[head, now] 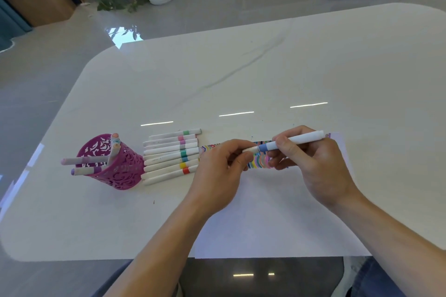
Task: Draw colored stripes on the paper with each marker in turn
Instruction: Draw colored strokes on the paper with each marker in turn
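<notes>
- Over the paper (265, 219), right hand (318, 166) grips the blue marker (299, 140) by its barrel; left hand (217, 169) pinches its cap end
- Looks light, stiff, slick plastic; best held mid-barrel

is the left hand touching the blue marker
Touching. Head view: left hand pinches the cap end of the blue marker, which the right hand grips.

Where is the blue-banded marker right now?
Head view, right of centre: the blue-banded marker is held above the paper, the right hand gripping its barrel and the left hand pinching its other end, just right of the row of markers.
</notes>
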`<state>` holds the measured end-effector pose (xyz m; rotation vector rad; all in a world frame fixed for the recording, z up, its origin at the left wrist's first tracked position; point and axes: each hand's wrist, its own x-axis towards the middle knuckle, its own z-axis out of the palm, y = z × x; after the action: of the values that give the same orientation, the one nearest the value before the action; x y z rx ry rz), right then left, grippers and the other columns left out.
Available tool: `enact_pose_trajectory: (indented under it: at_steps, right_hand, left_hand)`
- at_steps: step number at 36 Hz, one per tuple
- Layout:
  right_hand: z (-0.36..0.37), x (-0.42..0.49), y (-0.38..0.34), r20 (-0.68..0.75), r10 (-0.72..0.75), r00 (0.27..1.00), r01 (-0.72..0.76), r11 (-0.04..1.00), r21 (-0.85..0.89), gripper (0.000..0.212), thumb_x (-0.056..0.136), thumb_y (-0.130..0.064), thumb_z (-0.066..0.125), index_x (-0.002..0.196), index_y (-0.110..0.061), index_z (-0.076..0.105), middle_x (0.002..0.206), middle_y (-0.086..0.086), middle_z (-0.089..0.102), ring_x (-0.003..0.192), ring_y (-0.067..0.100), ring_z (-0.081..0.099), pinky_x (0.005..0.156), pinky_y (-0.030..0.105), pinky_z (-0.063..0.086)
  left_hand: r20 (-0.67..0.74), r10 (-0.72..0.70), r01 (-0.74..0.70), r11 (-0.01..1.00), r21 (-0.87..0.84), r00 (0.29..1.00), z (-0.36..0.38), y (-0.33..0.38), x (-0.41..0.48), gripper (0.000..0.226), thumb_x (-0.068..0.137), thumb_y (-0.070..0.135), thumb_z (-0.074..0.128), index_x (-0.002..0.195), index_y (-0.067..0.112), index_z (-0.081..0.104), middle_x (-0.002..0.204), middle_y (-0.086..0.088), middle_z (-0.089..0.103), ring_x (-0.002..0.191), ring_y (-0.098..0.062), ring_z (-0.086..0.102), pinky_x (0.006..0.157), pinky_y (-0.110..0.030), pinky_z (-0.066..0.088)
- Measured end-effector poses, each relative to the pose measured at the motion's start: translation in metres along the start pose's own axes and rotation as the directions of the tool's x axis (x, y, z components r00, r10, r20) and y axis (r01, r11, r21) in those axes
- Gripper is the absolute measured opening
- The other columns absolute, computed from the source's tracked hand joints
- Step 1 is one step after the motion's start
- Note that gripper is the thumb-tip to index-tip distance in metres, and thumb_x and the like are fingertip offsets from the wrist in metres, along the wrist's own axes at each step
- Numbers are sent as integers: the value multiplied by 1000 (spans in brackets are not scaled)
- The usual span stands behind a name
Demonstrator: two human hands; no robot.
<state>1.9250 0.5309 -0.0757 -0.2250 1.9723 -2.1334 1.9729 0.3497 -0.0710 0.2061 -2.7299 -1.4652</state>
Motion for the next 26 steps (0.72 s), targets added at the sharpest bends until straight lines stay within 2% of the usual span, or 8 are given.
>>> enact_pose_trajectory:
  at_steps: [2,5,11,16,19,22,26]
  right_hand:
    - [0,0,1,14,0,1000,0,1000,-17,20,97,-19,64,95,1,69,79,18,75,74,32,72,67,38,58]
    - [-1,-1,0,20,1,1000,-1,1000,-17,27,92,-28,66,94,-2,71,79,18,75,75,34,72,69,40,58]
    - [-1,-2,-1,28,1,1000,-1,1000,-24,21,96,-22,65,94,-2,72,78,18,74,74,35,72,69,43,59]
    - [0,-5,-3,37,8,999,-7,1000,-13,19,98,-19,64,94,-1,72,78,20,74,74,36,71,70,43,59]
    - [2,-6,-4,33,15,999,-15,1000,22,19,97,-17,65,95,2,71,79,20,74,72,33,71,68,40,59]
    - [5,-7,-5,20,20,1000,-22,998,60,24,91,-21,67,95,2,71,78,16,74,69,29,71,66,35,59]
    - [5,-7,-5,24,44,999,-46,995,90,28,87,-26,68,94,1,72,78,19,75,69,32,71,67,36,59]
  left_hand:
    - [9,5,-5,1000,17,1000,0,0,-1,18,99,16,59,110,24,71,85,8,69,78,-4,64,68,-13,47]
    - [16,16,-16,1000,21,1000,1,1,-1,18,100,18,57,110,23,71,85,5,67,78,-7,64,71,-21,50]
    - [48,5,-5,1000,-6,999,2,1,-3,19,102,20,53,108,23,70,85,6,69,79,-9,66,80,-38,55]
    - [55,7,-7,1000,-3,998,0,4,-7,20,103,20,51,110,22,69,85,8,70,76,-7,66,77,-33,54]
    - [30,14,-14,1000,1,999,-1,4,-8,20,103,20,52,108,23,70,81,10,68,74,-7,65,76,-35,53]
    - [2,22,-22,1000,3,1000,-1,4,-8,20,102,18,53,106,25,71,75,11,65,71,-6,63,75,-35,54]
    - [5,15,-15,1000,-22,1000,0,5,-10,20,102,16,53,97,21,71,72,12,63,65,-3,59,70,-31,52]
